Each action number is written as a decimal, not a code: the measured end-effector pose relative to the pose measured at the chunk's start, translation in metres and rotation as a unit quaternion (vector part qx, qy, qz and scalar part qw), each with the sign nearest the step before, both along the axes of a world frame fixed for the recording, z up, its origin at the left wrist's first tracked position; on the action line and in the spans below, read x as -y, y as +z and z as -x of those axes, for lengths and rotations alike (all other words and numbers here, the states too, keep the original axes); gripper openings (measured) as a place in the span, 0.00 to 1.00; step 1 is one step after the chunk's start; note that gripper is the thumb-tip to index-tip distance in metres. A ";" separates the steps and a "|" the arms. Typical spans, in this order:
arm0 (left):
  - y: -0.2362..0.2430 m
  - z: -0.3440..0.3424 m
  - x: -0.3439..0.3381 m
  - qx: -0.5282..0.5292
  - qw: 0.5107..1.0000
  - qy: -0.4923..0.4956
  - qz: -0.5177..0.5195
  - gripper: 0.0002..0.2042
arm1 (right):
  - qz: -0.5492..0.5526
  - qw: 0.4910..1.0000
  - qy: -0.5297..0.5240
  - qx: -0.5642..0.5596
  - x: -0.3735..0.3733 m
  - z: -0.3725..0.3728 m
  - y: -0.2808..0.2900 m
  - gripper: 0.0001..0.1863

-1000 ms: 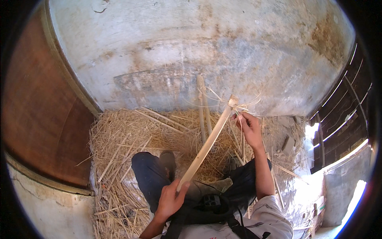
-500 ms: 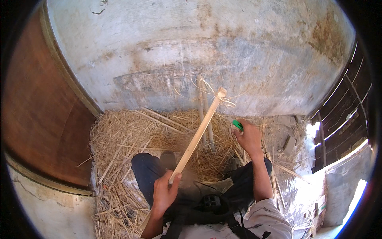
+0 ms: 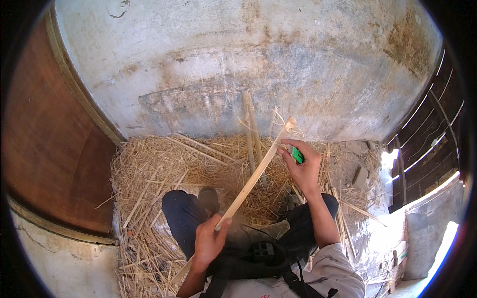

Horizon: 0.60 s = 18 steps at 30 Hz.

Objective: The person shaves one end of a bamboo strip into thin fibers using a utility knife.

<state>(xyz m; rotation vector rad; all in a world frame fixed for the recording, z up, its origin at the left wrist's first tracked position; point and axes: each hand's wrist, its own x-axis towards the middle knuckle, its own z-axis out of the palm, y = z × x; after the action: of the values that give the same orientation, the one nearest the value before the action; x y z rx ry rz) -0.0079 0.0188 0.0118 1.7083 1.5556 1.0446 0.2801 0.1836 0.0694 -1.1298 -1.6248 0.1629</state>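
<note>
My left hand (image 3: 211, 238) is closed on the lower part of a long, pale bamboo strip (image 3: 252, 181), which slants up to the right and has curled shavings (image 3: 293, 126) at its far end. My right hand (image 3: 303, 169) is closed on a green cutting tool (image 3: 297, 155) and is at the strip's upper part, just below those shavings; the tool's working edge is too small to make out. My crossed legs in dark trousers (image 3: 181, 216) lie under the strip.
A stained wall (image 3: 238, 44) rises ahead, with two poles (image 3: 252, 119) leaning on it. Straw and loose strips (image 3: 144, 198) cover the floor. A brown wooden panel (image 3: 64, 134) stands at left, dark slatted boards (image 3: 427, 129) and a small block (image 3: 360, 178) at right.
My right hand has moved up and left onto the strip with the green tool. The strip's far end swung left, then back right, with fewer long curls showing now.
</note>
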 end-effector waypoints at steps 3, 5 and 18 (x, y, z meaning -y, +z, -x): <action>0.000 0.000 0.000 -0.004 1.000 -0.003 0.002 0.11 | -0.026 1.000 0.009 0.005 -0.006 -0.004 -0.010 0.12; 0.002 0.000 0.000 -0.005 1.000 -0.002 -0.001 0.11 | -0.029 0.999 0.015 0.013 -0.007 -0.004 -0.010 0.09; 0.013 0.006 -0.003 0.054 0.997 0.049 0.038 0.12 | 0.071 0.997 -0.002 0.015 -0.004 -0.015 -0.007 0.12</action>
<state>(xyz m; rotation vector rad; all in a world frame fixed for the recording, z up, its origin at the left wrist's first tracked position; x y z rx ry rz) -0.0141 0.0219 0.0251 1.5127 1.6028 1.0933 0.2953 0.1876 0.0624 -1.2495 -1.6579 0.2640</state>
